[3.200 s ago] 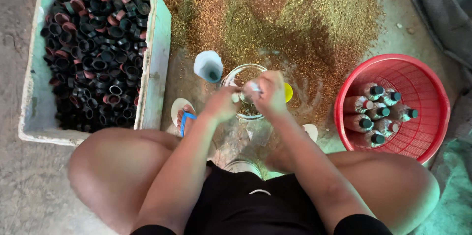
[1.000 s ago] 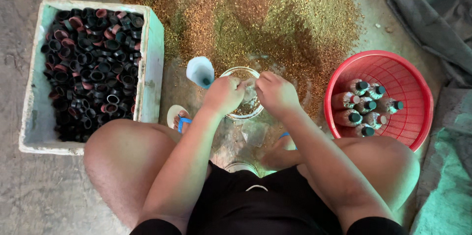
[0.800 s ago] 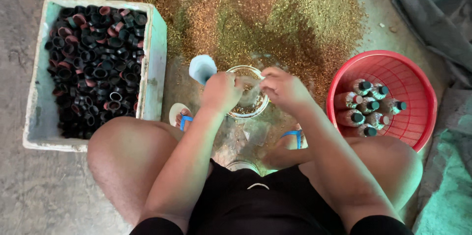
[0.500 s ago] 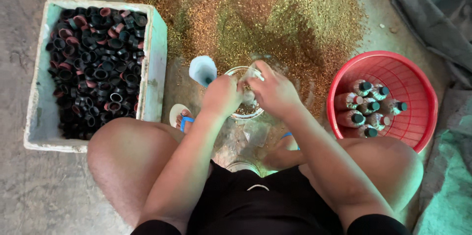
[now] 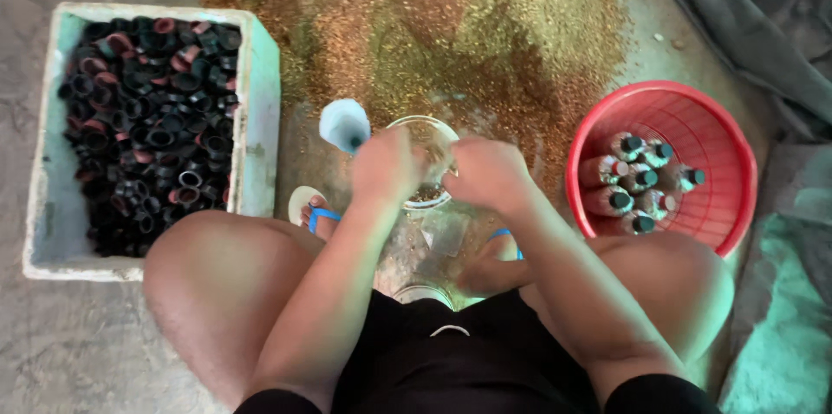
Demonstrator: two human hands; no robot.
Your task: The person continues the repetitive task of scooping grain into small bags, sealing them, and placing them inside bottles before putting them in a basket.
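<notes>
I squat over a clear bag (image 5: 431, 236) that stands between my knees, with brownish grainy fill inside. Its round open mouth (image 5: 426, 130) faces up. My left hand (image 5: 386, 167) grips the left side of the mouth with bent fingers. On the right side, my right hand (image 5: 485, 173) is closed over the rim. Both hands hide most of the mouth. A small pale cup (image 5: 344, 123) lies on the floor just left of my left hand.
A white foam box (image 5: 260, 119) on the left holds several black and reddish rings. A red plastic basket (image 5: 693, 115) on the right holds several filled bags with black caps (image 5: 637, 176). A wide heap of brown-green grainy material (image 5: 451, 24) lies ahead. Grey cloth (image 5: 763, 32) is at the far right.
My right hand lifted a little off the bag's mouth to the right, then came back onto the rim. My left hand stayed on the mouth throughout.
</notes>
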